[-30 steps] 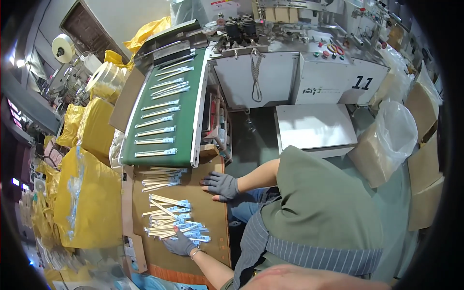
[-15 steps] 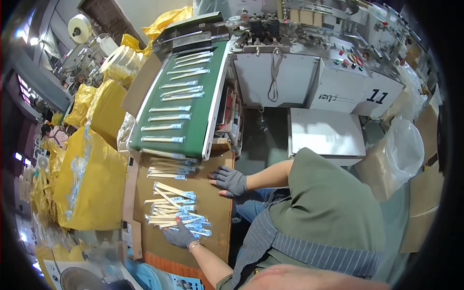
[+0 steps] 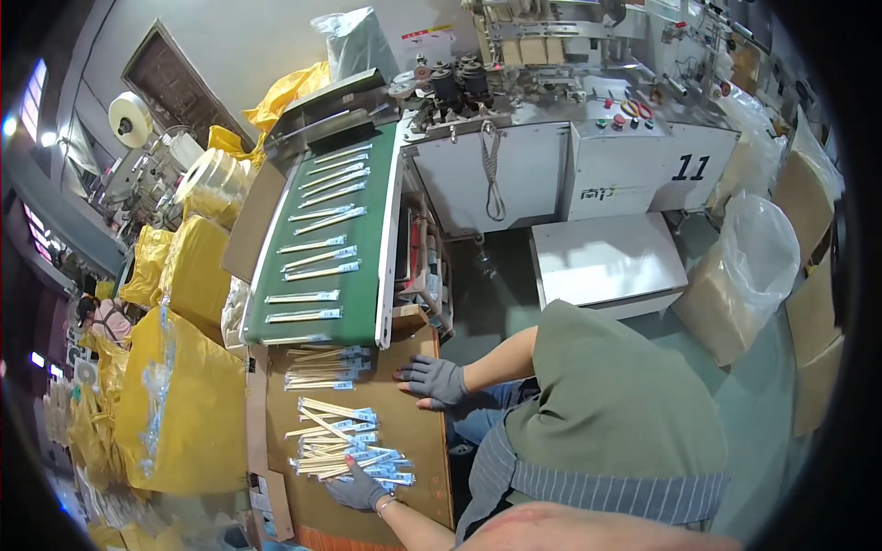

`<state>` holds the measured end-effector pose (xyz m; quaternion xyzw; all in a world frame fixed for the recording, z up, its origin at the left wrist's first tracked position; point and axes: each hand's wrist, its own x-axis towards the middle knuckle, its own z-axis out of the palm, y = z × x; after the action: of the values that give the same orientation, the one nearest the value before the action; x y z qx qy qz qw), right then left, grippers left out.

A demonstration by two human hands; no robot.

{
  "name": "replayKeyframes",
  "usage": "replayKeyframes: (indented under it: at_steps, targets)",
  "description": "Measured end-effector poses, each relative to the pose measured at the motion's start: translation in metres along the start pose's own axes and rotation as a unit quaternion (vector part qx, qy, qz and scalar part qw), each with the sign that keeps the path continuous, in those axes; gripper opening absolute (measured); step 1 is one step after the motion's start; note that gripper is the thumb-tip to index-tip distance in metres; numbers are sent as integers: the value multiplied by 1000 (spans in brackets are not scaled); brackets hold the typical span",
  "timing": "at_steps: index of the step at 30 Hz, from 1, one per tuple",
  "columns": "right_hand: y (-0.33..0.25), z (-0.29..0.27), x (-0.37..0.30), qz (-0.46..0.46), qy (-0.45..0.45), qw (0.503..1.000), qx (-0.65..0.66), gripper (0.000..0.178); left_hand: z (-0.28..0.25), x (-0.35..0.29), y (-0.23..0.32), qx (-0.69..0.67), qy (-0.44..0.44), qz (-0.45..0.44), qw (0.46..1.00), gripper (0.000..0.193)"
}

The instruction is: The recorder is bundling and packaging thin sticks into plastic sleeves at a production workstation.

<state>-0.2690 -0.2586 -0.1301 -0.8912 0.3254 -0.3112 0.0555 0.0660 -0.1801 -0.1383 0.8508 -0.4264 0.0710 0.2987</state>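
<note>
A loose pile of paired sticks, seemingly chopsticks, in clear wrappers with blue ends [image 3: 344, 445] lies on the brown board [image 3: 418, 459]. My left hand [image 3: 356, 487], in a grey glove with bare fingertips, rests at the pile's near edge. Its thumb touches the sticks and stands apart from the other fingers, which are partly hidden. Gloved the same way, my right hand [image 3: 432, 379] lies flat by the board's right edge, fingers spread and nothing held. Between it and the belt's end sits a second group of wrapped sticks [image 3: 322, 370].
A green conveyor belt [image 3: 317, 216] carrying spaced wrapped sticks ends at the board. Yellow sacks [image 3: 197, 395] stand left of it. A white machine [image 3: 606, 165] with scissors [image 3: 636, 110] on top is behind, above a low white box [image 3: 606, 262]. A lined carton [image 3: 735, 294] stands right.
The view has tilted upward, so the scene sits lower in the picture. Both hands keep nearly the same places on the board. The blue packages at the lower edge have mostly left view.
</note>
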Motion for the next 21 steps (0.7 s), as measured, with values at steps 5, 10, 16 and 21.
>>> replayKeyframes:
  at_steps: [5,10,16,21]
  targets:
    - [2,-1,-3,7,-2,1000,-8,59,-33,-5,40,-33,-35,-8,999,76]
    - [3,-3,-5,12,-6,1000,-14,58,-29,-4,41,-21,-36,-22,999,75]
    - [1,-2,8,-4,-20,1000,14,58,-33,-4,31,-34,10,-27,999,73]
    - [-8,-19,10,54,-66,996,37,57,-25,-3,33,-6,60,33,998,75]
